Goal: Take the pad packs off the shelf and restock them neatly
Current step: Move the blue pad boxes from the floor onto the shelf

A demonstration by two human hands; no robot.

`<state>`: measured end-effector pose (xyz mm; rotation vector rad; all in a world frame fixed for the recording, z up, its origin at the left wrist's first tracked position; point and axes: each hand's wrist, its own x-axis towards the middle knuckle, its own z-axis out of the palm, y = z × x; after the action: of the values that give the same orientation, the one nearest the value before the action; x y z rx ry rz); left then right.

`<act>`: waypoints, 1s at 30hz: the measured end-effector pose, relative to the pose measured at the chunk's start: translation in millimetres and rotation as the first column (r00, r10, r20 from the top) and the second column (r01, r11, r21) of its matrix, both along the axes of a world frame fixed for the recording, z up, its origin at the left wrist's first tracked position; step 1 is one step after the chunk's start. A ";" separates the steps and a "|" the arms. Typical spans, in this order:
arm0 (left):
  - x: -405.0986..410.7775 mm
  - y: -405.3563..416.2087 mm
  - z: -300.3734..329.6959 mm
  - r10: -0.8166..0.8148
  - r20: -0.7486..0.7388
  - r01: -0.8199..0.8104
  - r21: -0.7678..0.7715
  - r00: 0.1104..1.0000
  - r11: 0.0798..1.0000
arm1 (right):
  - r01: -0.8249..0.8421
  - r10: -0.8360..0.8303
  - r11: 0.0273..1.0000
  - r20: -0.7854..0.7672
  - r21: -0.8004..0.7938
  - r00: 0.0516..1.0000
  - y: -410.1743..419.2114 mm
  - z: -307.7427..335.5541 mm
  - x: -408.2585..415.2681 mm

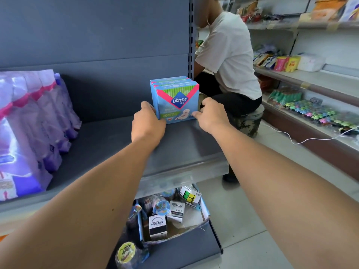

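Three blue Libresse pad packs [175, 98] stand upright in a tight row, front to back, near the right end of the dark grey shelf [108, 144]. My left hand [147, 123] grips the lower left corner of the front pack, fingers curled round its side. My right hand [208, 113] touches the lower right corner, thumb on the front face, fingers bent round the right side. A row of purple pad packs [37, 121] stands at the shelf's left end.
A person in a white shirt [227, 55] sits on a stool just right of the shelf upright. Below the shelf lip, a box of small toys and cartons [174, 212] sits on the lower shelf. More stocked shelves [310, 90] run along the right aisle.
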<state>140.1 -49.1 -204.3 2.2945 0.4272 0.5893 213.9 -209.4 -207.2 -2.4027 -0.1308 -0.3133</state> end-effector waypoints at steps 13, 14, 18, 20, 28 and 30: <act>-140.7 -76.2 70.7 -0.295 0.182 0.241 0.273 0.938 0.932 | -0.003 0.066 0.959 0.211 -0.282 0.975 -114.7 30.5 -203.6; -157.7 -90.4 75.3 -0.344 0.183 0.287 0.278 0.921 0.917 | 0.003 0.060 0.957 0.207 -0.289 0.977 -124.5 30.5 -225.9; -229.1 -150.0 74.9 -0.515 0.126 0.473 0.263 0.848 0.841 | 0.071 -0.041 0.968 0.126 -0.239 0.991 -168.7 22.0 -321.1; -266.0 -181.0 62.8 -0.592 0.048 0.570 0.218 0.804 0.792 | 0.123 -0.106 0.965 0.085 -0.230 0.991 -196.7 8.1 -368.6; -395.0 -309.9 -19.9 -0.774 -0.305 0.817 0.029 0.555 0.575 | 0.452 -0.457 0.889 -0.123 -0.070 0.881 -314.5 -70.5 -552.7; -421.6 -339.1 -42.5 -0.791 -0.356 0.844 -0.015 0.497 0.537 | 0.527 -0.519 0.850 -0.196 -0.011 0.832 -334.9 -92.3 -593.4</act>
<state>-281.5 -388.2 -246.8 2.3954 -0.6306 -0.2740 -379.5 -544.3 -299.5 -2.3715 0.6330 -0.3226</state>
